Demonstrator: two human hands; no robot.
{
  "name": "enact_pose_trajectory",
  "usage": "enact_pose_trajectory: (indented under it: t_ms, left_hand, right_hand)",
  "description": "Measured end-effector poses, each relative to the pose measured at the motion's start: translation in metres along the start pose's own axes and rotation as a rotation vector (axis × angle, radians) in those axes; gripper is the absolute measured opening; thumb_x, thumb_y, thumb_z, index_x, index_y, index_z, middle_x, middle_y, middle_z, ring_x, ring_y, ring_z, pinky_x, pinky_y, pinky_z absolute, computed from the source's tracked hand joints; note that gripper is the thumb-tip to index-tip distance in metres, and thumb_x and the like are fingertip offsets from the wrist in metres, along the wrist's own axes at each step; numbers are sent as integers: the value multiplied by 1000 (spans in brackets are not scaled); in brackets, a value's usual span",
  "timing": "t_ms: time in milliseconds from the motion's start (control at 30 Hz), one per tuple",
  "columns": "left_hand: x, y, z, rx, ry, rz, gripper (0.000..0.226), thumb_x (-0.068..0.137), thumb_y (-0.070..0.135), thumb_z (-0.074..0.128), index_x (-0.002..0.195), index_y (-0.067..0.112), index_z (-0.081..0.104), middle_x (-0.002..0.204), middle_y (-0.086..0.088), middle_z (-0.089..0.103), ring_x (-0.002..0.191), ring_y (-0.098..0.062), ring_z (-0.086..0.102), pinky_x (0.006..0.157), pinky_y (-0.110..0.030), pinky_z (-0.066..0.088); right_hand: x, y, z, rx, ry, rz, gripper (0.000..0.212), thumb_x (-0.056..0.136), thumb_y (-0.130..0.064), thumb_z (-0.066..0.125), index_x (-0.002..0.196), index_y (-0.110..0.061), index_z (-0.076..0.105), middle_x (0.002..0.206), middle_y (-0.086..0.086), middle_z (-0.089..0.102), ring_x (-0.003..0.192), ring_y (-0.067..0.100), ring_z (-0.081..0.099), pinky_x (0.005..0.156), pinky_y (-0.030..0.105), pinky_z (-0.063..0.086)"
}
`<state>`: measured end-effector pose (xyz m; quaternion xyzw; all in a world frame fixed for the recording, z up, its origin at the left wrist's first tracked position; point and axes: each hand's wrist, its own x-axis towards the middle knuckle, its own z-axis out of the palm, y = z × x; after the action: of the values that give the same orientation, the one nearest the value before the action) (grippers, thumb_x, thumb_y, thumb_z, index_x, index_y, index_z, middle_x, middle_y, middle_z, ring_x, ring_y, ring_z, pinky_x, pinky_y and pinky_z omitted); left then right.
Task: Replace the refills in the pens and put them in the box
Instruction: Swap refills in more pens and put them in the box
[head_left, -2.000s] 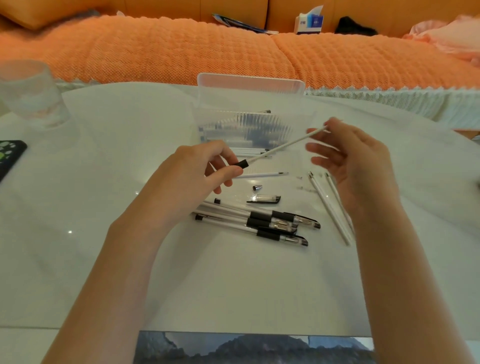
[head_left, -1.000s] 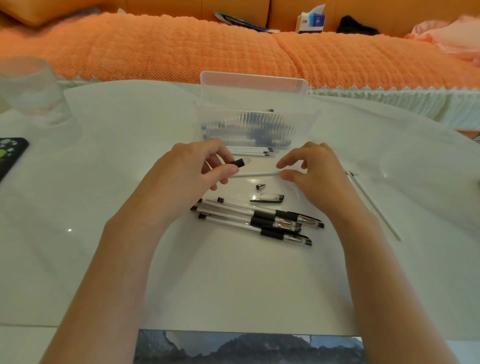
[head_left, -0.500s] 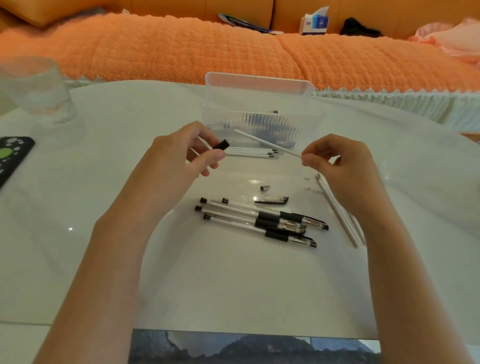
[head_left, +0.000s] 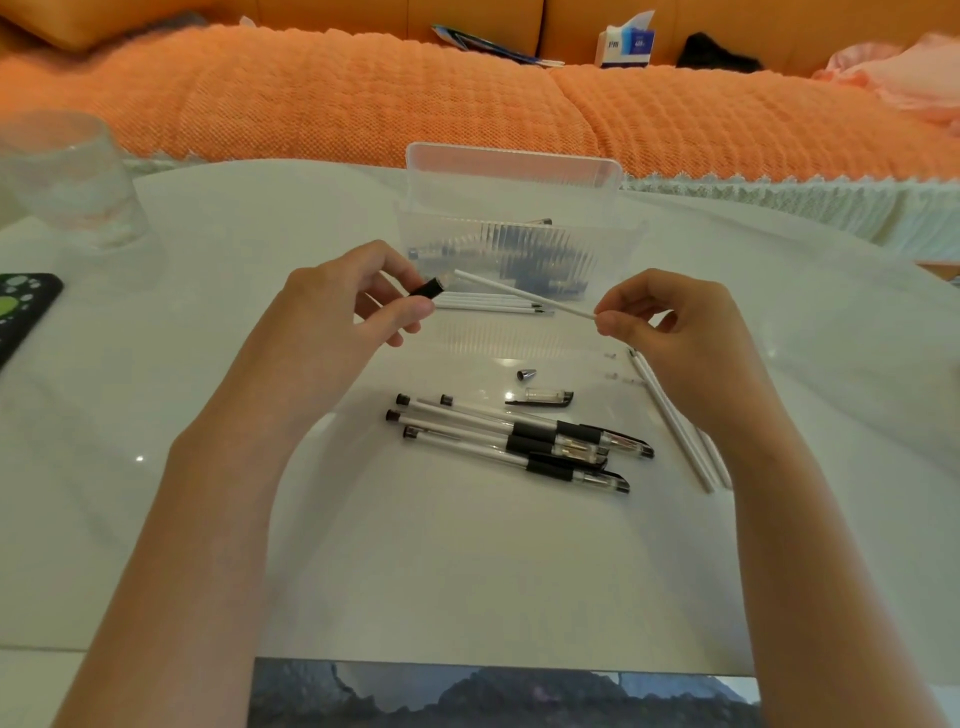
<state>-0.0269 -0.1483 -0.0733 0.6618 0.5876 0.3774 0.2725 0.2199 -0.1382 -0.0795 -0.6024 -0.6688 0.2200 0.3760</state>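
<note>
The left hand (head_left: 353, 312) is raised above the table (head_left: 467, 561), its thumb and forefinger (head_left: 410, 310) curled closed around a pen barrel (head_left: 428, 287); only the barrel's black end sticks out past the fingertips, while the other fingers are folded loosely beneath. The right hand (head_left: 670, 332) pinches the near end of a white refill (head_left: 524, 296) between thumb and forefinger tip (head_left: 605, 325), the remaining fingers bent in towards the palm. The refill slants away from those fingertips towards the left hand, and its free end lies just beside the barrel's black mouth, not yet inside. Beyond both sets of fingers stands the clear box (head_left: 613, 244), lid up, with pens inside, and a few spare refills (head_left: 493, 304) lie at its foot, under the held one. Below the fingers, nearer the person, four capped pens (head_left: 519, 441) lie in a bunch on the table, with a loose cap (head_left: 540, 397) and a small metal tip (head_left: 525, 374) between them and the hands. More refills (head_left: 675, 431) lie beneath the right wrist
</note>
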Motion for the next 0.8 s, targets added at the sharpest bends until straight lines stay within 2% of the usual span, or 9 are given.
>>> enact_pose_trajectory:
  t_ms: [233,400,533,667,800]
  left_hand:
    - [0,-1,-2,59,0,-2,8,84,29,67,83,35,62,75,12,67,70,-4,62,68,-23,43]
    - [0,-4,-3,85,27,-8,4,83,31,68,84,33,65,76,12,66,75,-11,61,73,-30,46]
    - [0,-4,-3,78,42,-9,4,82,29,69,85,31,66,79,9,66,74,-11,59,70,-26,45]
    - [0,-3,-4,76,40,-11,5,82,28,69,85,30,67,78,10,66,77,-12,61,73,-29,46]
    - [-2,1,-6,101,50,3,10,77,24,74,83,31,68,82,10,67,82,-6,60,81,-30,47]
  right_hand:
    - [-1,2,0,-88,-46,-25,14,85,-12,65,79,-25,65,84,-2,66,72,0,52,64,5,34]
    - [-1,1,-1,-158,-59,-46,14,86,-13,64,81,-26,66,88,2,65,79,-1,51,68,-1,32]
    - [-2,2,1,-156,-70,-41,18,85,-12,65,79,-29,65,87,3,65,77,0,50,67,0,33]
    - [-3,0,0,-138,-79,-30,19,86,-11,64,79,-29,65,87,2,64,76,0,50,67,6,35]
    - [-4,-1,0,-125,-90,-23,18,86,-11,64,79,-28,66,85,2,64,78,6,53,68,16,37]
